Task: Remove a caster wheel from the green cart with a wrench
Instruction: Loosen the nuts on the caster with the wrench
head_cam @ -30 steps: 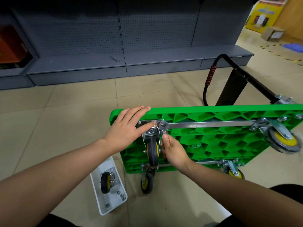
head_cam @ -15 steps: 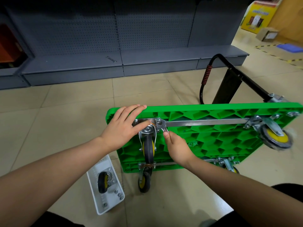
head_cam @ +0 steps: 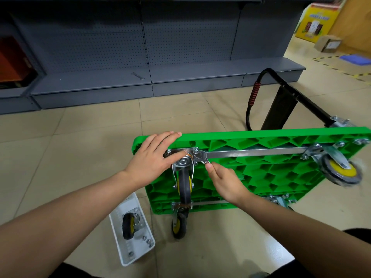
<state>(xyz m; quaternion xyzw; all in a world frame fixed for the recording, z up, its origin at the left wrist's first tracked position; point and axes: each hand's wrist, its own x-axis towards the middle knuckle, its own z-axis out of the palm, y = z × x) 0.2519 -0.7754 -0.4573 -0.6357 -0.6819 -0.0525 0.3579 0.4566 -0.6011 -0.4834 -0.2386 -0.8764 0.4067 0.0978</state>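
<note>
Since a second ago, we are swinging the wrench [head_cam: 201, 156] handle rightward at frame centre. Right hand [head_cam: 225, 180] pinching it, left hand [head_cam: 153, 159] lying flat, bracing the caster wheel [head_cam: 184, 182] plate on the green cart [head_cam: 261, 167]; shallow bite risks slipping off the bolt.

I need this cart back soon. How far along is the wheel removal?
One loose caster and some nuts already lie in the white tray. In hand: the right hand holds a wrench at the mounting plate while the left hand steadies the green cart. That wheel is still attached.
</note>
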